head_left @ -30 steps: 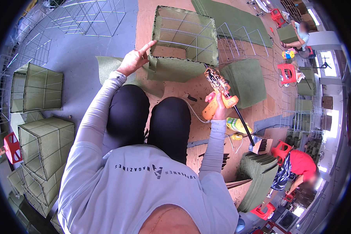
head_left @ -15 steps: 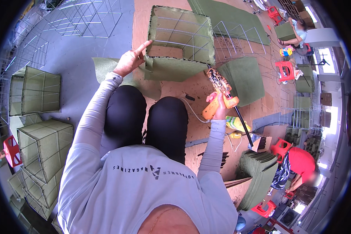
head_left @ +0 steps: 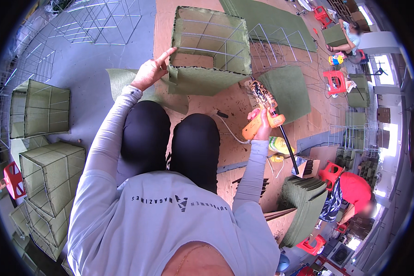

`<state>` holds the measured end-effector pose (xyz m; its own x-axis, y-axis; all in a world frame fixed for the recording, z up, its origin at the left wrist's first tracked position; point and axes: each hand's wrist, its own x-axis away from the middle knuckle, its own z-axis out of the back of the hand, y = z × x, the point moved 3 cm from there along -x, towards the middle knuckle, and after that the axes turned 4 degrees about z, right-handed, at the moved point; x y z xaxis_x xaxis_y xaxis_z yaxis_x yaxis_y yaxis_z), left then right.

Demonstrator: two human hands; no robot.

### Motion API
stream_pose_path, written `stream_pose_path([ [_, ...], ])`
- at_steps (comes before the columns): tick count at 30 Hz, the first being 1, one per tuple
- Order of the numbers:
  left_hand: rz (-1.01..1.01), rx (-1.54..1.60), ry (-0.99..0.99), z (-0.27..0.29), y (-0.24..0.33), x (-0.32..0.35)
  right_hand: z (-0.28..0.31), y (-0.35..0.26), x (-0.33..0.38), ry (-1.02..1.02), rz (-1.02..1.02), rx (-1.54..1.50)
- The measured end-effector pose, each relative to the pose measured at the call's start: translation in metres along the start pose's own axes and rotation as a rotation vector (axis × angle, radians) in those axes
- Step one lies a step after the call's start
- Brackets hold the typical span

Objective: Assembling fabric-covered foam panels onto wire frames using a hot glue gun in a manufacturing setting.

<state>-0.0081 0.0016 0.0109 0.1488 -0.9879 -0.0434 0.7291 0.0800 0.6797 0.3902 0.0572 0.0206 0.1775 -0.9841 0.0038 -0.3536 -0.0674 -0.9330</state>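
Note:
In front of my knees stands a wire-framed box covered in green felt-like sheet, its open side showing wires and dark glue along the rim. My left hand reaches to the box's left edge; the index finger is stretched out against the rim and the other fingers are bent. My right hand grips an orange hot glue gun, its nozzle end wrapped in stained material. From its back a long black glue stick sticks out. The nozzle tip points at the box's near right corner; whether it touches is unclear.
A stack of green sheets lies right of the box, a bare wire frame beyond. Covered boxes stand at left. A yellow-green bag and more stacked sheets sit at right. Two people work on the right side.
My right hand and the glue gun have shifted slightly to the right relative to the box. My left hand stays at the box's left edge.

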Motion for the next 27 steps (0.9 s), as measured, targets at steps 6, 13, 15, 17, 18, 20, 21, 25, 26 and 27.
stream_pose_path([
  [6,0.005,0.011,0.0,0.0,-0.001,0.0,0.003,-0.001,-0.001,0.033,0.009,-0.006],
  [13,0.004,0.038,0.013,0.001,0.0,0.0,0.004,0.004,0.0,0.029,0.004,0.004],
  [15,0.001,0.039,0.008,0.0,0.002,-0.001,0.003,0.005,0.001,0.021,-0.004,0.002],
  [17,-0.002,0.036,0.002,0.0,0.004,-0.001,0.004,0.007,0.002,0.014,-0.012,-0.002],
  [18,-0.004,0.036,-0.003,0.0,0.006,-0.002,0.006,0.008,0.002,0.021,-0.013,-0.009],
  [20,0.002,0.05,0.003,0.002,0.001,0.0,-0.004,0.006,0.004,0.017,-0.016,-0.001],
  [21,-0.001,0.044,0.012,0.002,-0.002,0.001,-0.01,0.005,0.005,-0.006,-0.011,0.015],
  [25,-0.006,0.025,0.006,0.002,0.004,0.0,-0.013,0.005,0.008,-0.037,0.001,0.016],
  [26,-0.005,0.025,0.007,0.001,0.004,0.0,-0.016,0.005,0.009,-0.038,0.001,0.015],
  [27,0.007,0.016,0.005,0.001,0.003,0.0,-0.018,0.004,0.009,-0.035,0.014,0.027],
])
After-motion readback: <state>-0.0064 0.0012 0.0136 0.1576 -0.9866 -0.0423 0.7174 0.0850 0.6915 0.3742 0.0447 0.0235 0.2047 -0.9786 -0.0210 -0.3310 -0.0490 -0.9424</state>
